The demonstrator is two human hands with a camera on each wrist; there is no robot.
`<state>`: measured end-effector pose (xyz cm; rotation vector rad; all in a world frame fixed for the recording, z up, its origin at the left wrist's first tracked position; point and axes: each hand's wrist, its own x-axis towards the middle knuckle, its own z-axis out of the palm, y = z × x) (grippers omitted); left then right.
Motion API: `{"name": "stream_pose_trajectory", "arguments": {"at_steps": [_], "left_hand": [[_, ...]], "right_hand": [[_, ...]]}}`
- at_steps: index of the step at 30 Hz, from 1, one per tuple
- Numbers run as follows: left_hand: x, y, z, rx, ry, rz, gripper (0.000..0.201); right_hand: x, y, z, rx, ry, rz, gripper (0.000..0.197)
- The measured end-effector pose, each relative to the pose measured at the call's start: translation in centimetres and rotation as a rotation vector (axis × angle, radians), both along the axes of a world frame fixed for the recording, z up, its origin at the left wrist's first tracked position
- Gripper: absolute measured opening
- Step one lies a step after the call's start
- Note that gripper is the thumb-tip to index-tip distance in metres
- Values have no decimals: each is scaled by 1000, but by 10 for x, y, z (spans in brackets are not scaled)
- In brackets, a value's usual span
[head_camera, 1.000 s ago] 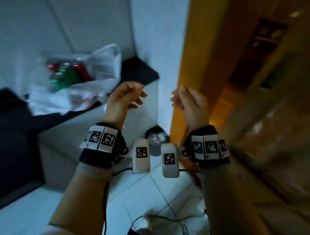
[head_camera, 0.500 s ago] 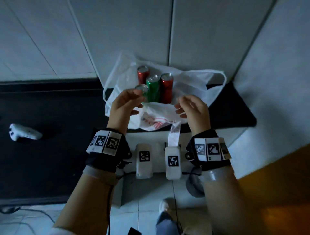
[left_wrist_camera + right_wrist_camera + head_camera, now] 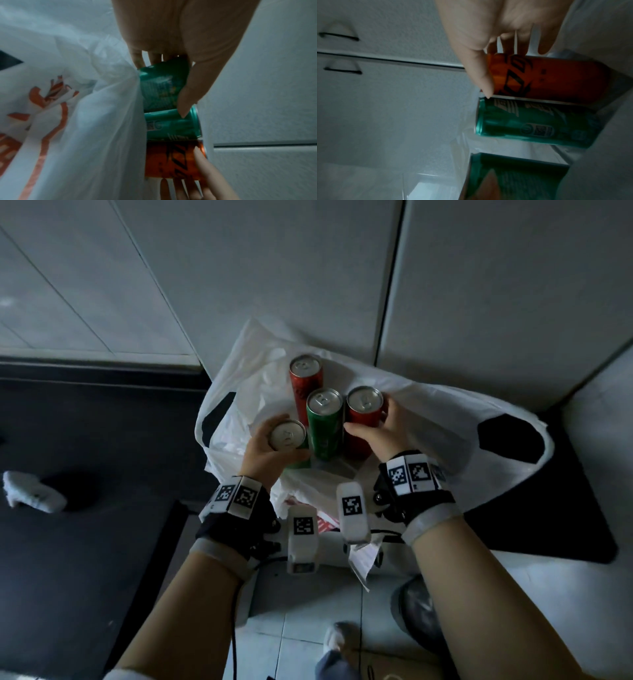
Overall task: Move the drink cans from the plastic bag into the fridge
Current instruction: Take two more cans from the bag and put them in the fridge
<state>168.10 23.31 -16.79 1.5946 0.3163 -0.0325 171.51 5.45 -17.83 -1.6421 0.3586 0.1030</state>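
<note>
A white plastic bag [image 3: 442,419] lies open on a black surface, with several slim cans upright in it. My left hand [image 3: 270,450] grips the nearest green can [image 3: 287,434], thumb and fingers curled round its body [image 3: 159,89]. My right hand [image 3: 383,429] grips a red can [image 3: 364,412] on the right, its orange-red side [image 3: 539,79] under my fingers. Between them stands a second green can [image 3: 324,419]. Another red can [image 3: 305,378] stands behind, untouched. The fridge is not in view.
Grey cabinet doors [image 3: 274,275] rise directly behind the bag. A black mat [image 3: 85,474] with a white cloth [image 3: 30,491] on it lies to the left. Pale tiled floor [image 3: 308,628] and a shoe [image 3: 337,642] show below.
My view swung from an orange wall to the bag. Both hands moved forward from mid-air into the bag and closed round one can each.
</note>
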Motion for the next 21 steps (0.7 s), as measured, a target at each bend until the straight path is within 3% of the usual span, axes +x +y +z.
{"name": "stream_pose_trajectory", "arguments": {"at_steps": [10, 12, 16, 21], "left_hand": [[-4, -3, -17, 104, -25, 28, 65], [-9, -5, -12, 122, -66, 32, 64], [-24, -4, 14, 66, -183, 7, 68], [-54, -6, 55, -16, -296, -43, 69]], "right_hand": [[21, 5, -20, -172, -8, 33, 75], [12, 4, -14, -190, -60, 1, 70], [-22, 1, 11, -36, -195, -73, 74], [-82, 1, 62, 39, -420, -192, 69]]}}
